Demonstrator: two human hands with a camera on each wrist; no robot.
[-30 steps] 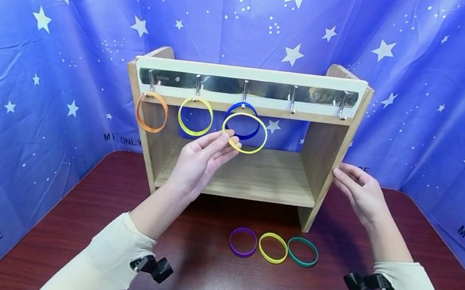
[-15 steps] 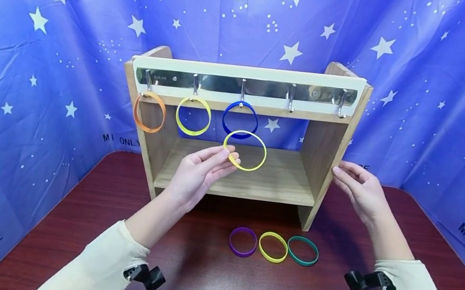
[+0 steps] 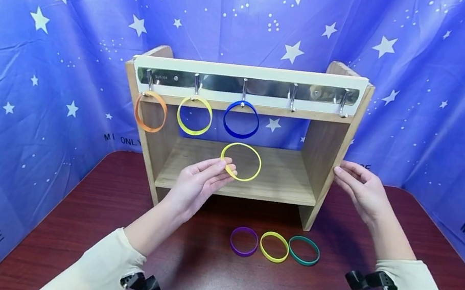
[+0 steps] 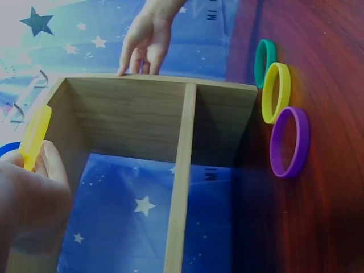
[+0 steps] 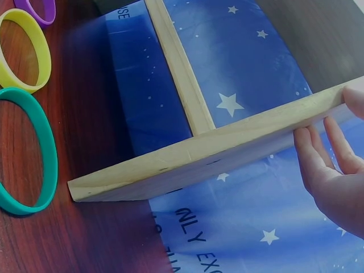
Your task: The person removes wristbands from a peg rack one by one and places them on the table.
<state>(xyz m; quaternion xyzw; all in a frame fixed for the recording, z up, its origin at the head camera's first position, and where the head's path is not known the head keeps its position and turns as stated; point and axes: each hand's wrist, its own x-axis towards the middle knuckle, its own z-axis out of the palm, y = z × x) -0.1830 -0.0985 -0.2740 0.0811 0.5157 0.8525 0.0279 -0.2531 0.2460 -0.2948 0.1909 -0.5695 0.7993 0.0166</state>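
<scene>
Between the thumb and fingers of my left hand (image 3: 194,187) is a yellow silicone wristband (image 3: 259,165), held upright in front of the wooden shelf (image 3: 287,178), below the hook rail (image 3: 270,91). A blue wristband (image 3: 238,136) hangs from the middle hook just above it. On the two hooks to the left hang another yellow wristband (image 3: 191,132) and an orange wristband (image 3: 148,128). My right hand (image 3: 362,191) touches the shelf's right side panel, fingers fairly straight on the outer face and thumb by the front edge; the right wrist view shows the fingertips (image 5: 301,136) there.
On the dark red table (image 3: 207,286) in front of the shelf lie a purple wristband (image 3: 241,254), a yellow one and a green wristband (image 3: 302,263) in a row. Two hooks at the right of the rail carry nothing. A blue starry curtain (image 3: 88,62) surrounds the table.
My left hand has lowered the yellow wristband from in front of the hanging blue one to below it. The right hand stays at the side panel.
</scene>
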